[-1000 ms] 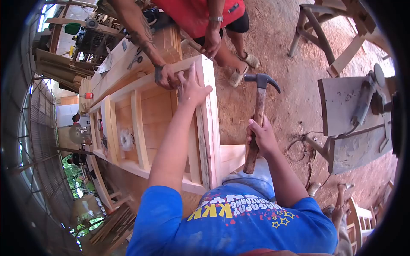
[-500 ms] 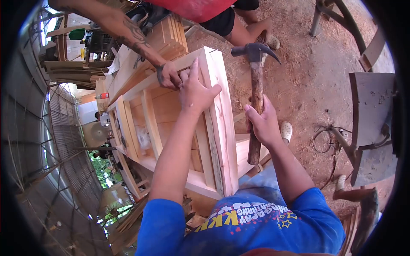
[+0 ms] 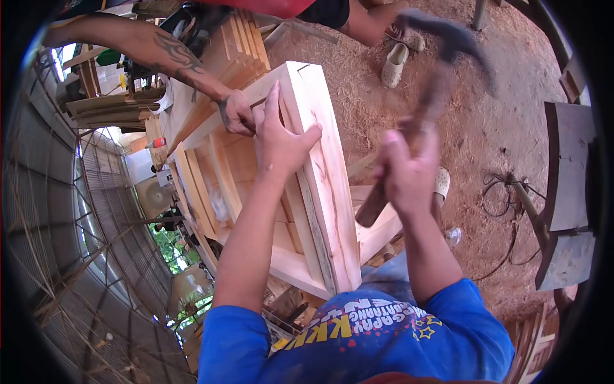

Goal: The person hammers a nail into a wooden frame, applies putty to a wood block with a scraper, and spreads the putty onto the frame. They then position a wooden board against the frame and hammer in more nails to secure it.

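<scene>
A pale wooden frame (image 3: 327, 185), built of planks and crosspieces, stands in front of me, its thick edge board facing up. My left hand (image 3: 281, 142) grips that board near the far end, thumb on the outer face and fingers over the inner side. To the right of the frame, my right hand (image 3: 409, 169) is wrapped around the wooden handle of a claw hammer (image 3: 436, 93). The hammer's head is raised, blurred by motion and apart from the wood. Beside my left fingers, a co-worker's hand (image 3: 236, 114) also holds the frame.
Stacked planks (image 3: 240, 48) lie behind the frame. The co-worker's leg and a pale clog (image 3: 395, 65) are at the top. A dark metal-like panel (image 3: 569, 166) stands at the right, with a coiled cable (image 3: 502, 195) on the dirt floor. Corrugated sheeting (image 3: 115, 217) lines the left.
My right hand has swung the hammer, its head moving up and to the right and tilting over. My left hand and the co-worker's hand keep their places on the frame; the view shifted slightly.
</scene>
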### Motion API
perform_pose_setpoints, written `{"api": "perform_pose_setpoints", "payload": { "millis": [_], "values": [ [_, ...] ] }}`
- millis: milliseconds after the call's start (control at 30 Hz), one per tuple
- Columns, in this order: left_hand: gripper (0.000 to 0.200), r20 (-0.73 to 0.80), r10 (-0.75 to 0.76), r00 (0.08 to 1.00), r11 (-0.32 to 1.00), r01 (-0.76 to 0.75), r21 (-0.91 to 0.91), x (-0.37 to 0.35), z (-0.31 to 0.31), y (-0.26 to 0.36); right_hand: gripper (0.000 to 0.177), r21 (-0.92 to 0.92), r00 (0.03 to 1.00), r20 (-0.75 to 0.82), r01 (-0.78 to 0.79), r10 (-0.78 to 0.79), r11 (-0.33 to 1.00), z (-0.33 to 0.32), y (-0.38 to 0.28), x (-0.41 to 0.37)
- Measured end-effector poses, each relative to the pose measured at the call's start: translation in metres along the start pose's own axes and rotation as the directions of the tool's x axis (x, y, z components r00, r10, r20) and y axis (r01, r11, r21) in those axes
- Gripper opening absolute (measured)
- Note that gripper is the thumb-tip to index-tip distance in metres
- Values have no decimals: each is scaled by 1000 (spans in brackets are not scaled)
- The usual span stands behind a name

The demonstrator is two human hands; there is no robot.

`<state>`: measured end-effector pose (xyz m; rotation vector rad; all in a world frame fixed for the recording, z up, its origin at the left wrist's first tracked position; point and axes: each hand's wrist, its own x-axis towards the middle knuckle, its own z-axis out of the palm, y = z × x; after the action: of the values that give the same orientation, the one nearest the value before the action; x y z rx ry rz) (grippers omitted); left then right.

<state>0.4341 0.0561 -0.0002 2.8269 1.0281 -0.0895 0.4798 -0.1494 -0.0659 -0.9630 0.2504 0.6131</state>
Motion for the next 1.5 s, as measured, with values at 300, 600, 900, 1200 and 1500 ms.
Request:
{"api": "perform_pose_setpoints", "payload": {
  "millis": [300,600,900,1200,1500],
  "values": [
    [112,2,11,1000,1000,-11,6,0,4,-2,35,-303,960,169,-166,224,939,13,29,5],
    [109,28,-42,999,998,43,-38,-2,-2,1,44,-347,989,52,-112,139,931,4,44,9],
    [110,21,-36,999,999,36,-29,3,-3,1,44,321,940,-213,326,-267,889,-20,-19,18],
    [110,34,-47,998,999,47,-17,1,-5,2,24,-136,998,-6,-61,61,989,-9,-13,25],
    [111,-5,6,1000,1000,-6,3,1,-5,-4,36,-494,952,256,-22,170,869,12,38,31]
  ]
}}
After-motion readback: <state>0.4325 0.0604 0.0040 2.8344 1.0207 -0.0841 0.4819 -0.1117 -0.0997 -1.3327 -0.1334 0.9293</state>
